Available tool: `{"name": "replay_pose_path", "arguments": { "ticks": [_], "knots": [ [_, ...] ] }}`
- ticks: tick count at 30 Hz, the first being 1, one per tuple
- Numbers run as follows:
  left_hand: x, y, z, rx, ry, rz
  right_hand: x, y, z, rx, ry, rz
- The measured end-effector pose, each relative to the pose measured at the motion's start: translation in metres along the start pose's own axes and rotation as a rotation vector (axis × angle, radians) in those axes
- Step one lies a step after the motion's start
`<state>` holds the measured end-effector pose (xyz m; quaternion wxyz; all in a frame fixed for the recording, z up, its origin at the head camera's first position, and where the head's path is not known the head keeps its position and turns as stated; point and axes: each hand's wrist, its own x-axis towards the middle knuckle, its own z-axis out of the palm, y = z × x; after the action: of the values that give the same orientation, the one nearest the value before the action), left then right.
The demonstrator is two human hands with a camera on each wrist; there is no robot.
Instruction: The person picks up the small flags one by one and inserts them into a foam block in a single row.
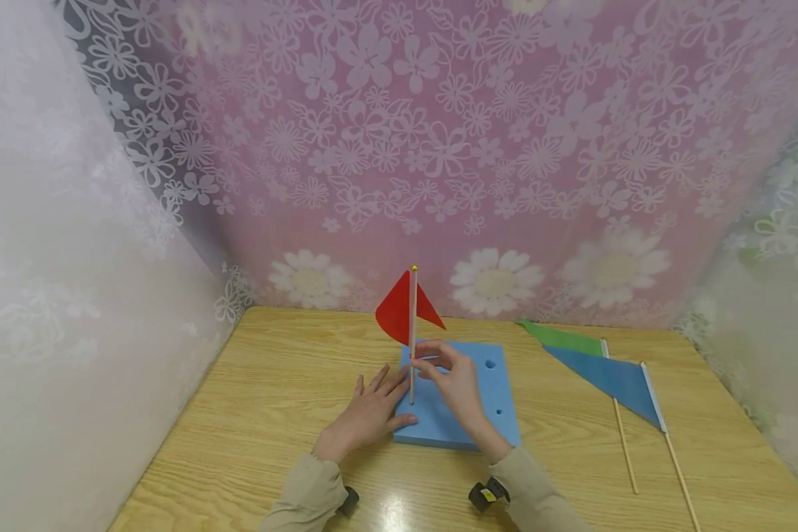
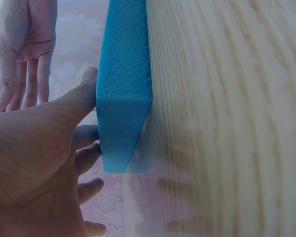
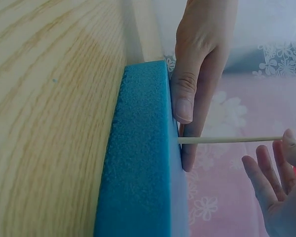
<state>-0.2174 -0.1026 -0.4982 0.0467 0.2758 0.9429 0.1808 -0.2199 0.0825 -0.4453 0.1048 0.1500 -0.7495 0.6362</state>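
A red pennant flag [image 1: 395,309] stands upright, its thin wooden stick [image 3: 227,140] meeting the top of a blue foam block [image 1: 448,426] near the left side. How deep the stick sits cannot be seen. My right hand [image 1: 454,384] pinches this stick just below the red cloth; in the right wrist view its thumb [image 3: 289,140] lies against the stick. My left hand [image 1: 369,414] rests at the block's left edge with fingers spread, its thumb [image 2: 84,96] on the top face. Two holes show in the block's right half.
To the right on the wooden table [image 1: 292,347] lie a green pennant flag [image 1: 568,340] and a blue pennant flag [image 1: 608,378], their sticks pointing toward the front. Flowered cloth [image 1: 372,148] hangs behind the table and along both sides.
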Motion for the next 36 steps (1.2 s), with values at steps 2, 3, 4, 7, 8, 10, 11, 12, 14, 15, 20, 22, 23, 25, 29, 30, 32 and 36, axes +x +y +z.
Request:
{"name": "replay_pose_path", "arguments": {
  "ticks": [2,3,4,7,8,10,11,12,14,15,20,22,23,25,29,30,32,36],
  "knots": [
    [0.0,0.0,0.0,0.004,0.002,0.0,0.001,0.011,-0.004,-0.013,-0.006,0.001],
    [0.001,0.0,0.001,0.004,0.004,0.0,0.002,0.016,-0.006,-0.016,-0.011,0.003],
    [0.001,0.0,0.001,0.006,0.005,-0.001,0.003,0.022,-0.009,-0.017,-0.013,0.006],
    [0.001,0.0,0.002,0.012,0.003,-0.006,0.005,0.034,-0.021,-0.018,-0.006,-0.006],
    [0.001,0.0,0.002,0.014,0.002,-0.007,0.004,0.035,-0.026,-0.016,0.0,-0.012],
    [0.001,0.0,0.002,0.016,0.0,-0.007,0.004,0.036,-0.039,-0.017,0.024,-0.023],
    [0.0,0.0,0.002,0.014,-0.001,-0.006,0.004,0.036,-0.046,-0.023,0.043,-0.033],
    [0.0,0.001,0.002,0.012,-0.001,-0.004,0.004,0.036,-0.053,-0.024,0.059,-0.039],
    [-0.001,0.001,0.001,0.006,-0.002,-0.003,0.003,0.035,-0.069,-0.026,0.094,-0.038],
    [-0.001,0.002,0.0,0.001,-0.001,-0.002,0.002,0.034,-0.078,-0.026,0.113,-0.039],
    [-0.002,0.004,-0.001,-0.015,-0.003,-0.005,-0.003,0.033,-0.124,-0.044,0.215,-0.05],
    [-0.002,0.004,-0.001,-0.02,-0.003,-0.008,-0.007,0.032,-0.142,-0.068,0.254,-0.057],
    [-0.002,0.004,-0.001,-0.022,-0.003,-0.009,-0.009,0.032,-0.151,-0.081,0.269,-0.057],
    [-0.002,0.004,-0.002,-0.021,-0.002,-0.008,-0.015,0.03,-0.168,-0.125,0.291,-0.056],
    [-0.002,0.005,-0.001,-0.023,0.004,-0.002,-0.028,0.029,-0.202,-0.154,0.316,-0.031],
    [-0.002,0.005,-0.001,-0.023,0.006,-0.001,-0.031,0.03,-0.209,-0.145,0.318,-0.023],
    [-0.002,0.005,-0.001,-0.023,0.008,0.0,-0.037,0.033,-0.224,-0.11,0.328,-0.001],
    [-0.001,0.004,0.0,-0.019,0.011,0.003,-0.052,0.044,-0.247,-0.139,0.347,0.053]
  ]
}}
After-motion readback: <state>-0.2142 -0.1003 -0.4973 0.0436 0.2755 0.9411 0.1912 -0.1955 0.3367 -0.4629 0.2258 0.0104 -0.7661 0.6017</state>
